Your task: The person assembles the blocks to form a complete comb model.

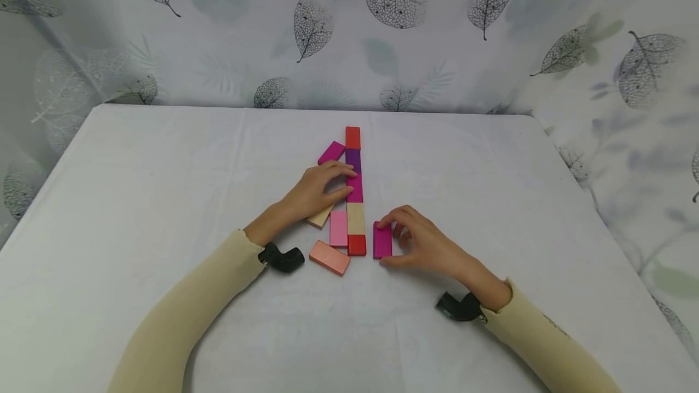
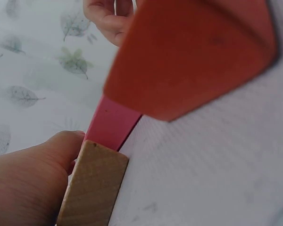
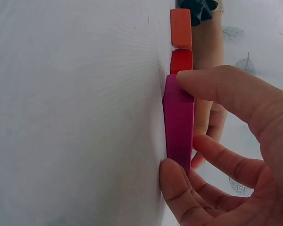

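Observation:
A column of flat blocks lies on the table: a red block (image 1: 352, 137) at the far end, then a purple block (image 1: 352, 159), a magenta block (image 1: 355, 188), a natural wood block (image 1: 355, 218) and a near red block (image 1: 357, 245). My left hand (image 1: 317, 190) rests at the column, fingertips over the purple and magenta blocks, thumb tip at the magenta one's left edge. Right of the column's near end, my right hand (image 1: 423, 241) pinches a second magenta block (image 3: 180, 125) by its two ends, thumb at the near end and fingers at the far end.
Left of the column lie a pink block (image 1: 338, 228), an orange block (image 1: 330, 258), a tilted magenta block (image 1: 330, 153) and a wood block (image 1: 320, 218) partly under the left hand. A white cloth covers the table (image 1: 164, 199). Leaf-print curtains (image 1: 218, 35) hang behind.

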